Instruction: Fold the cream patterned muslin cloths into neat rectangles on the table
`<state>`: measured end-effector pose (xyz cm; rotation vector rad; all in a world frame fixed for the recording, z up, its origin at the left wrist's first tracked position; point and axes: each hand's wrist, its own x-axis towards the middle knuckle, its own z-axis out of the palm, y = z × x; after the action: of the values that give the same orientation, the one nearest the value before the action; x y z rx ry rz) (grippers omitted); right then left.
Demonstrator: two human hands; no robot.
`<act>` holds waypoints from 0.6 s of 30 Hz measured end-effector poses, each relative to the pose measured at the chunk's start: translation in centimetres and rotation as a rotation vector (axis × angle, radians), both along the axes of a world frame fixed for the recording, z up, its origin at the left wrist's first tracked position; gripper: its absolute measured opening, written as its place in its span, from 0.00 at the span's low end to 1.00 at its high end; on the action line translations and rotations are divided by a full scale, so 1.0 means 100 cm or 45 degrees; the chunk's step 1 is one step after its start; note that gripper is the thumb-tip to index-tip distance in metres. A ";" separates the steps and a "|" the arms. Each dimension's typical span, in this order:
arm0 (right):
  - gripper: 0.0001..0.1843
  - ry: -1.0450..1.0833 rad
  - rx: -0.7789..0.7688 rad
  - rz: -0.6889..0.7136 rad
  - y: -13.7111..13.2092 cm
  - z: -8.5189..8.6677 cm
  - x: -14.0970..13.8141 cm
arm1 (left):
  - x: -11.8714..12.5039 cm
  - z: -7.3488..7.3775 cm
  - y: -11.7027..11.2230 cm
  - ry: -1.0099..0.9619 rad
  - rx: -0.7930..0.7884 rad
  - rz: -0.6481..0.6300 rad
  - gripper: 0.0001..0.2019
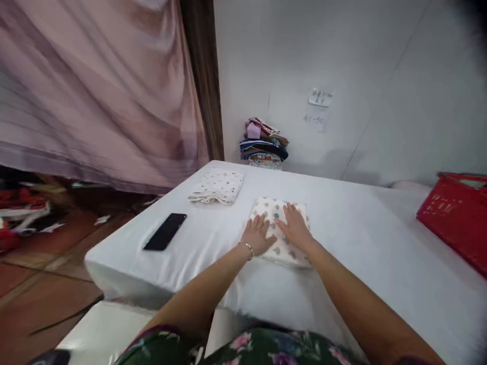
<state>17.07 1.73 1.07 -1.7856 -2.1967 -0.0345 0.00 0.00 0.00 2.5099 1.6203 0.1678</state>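
Flat on the white bed lies a folded white cloth with grey printed motifs, just in front of me. My left hand, with a bracelet at the wrist, presses on its left part, fingers stretched out. Farther right, my right hand rests on the same cloth, its fingers also extended and the palm down. Neither hand grips anything. Between the fingertips a small dark round mark shows on the cloth. A second folded cloth, white with small dark spots, lies beyond and to the left, apart from both hands.
A black phone lies near the left edge of the white-covered bed. Folded clothes are stacked by the wall. At right sits a red bag. A pink curtain hangs at left, above a tiled floor.
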 end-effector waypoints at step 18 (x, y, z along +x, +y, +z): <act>0.40 0.058 -0.275 -0.224 0.025 -0.015 0.016 | 0.008 0.041 0.051 -0.195 -0.083 -0.026 0.31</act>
<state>18.62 4.20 -0.43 -2.0691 -2.0729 0.2099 0.76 5.09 4.08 2.4002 1.5154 0.2919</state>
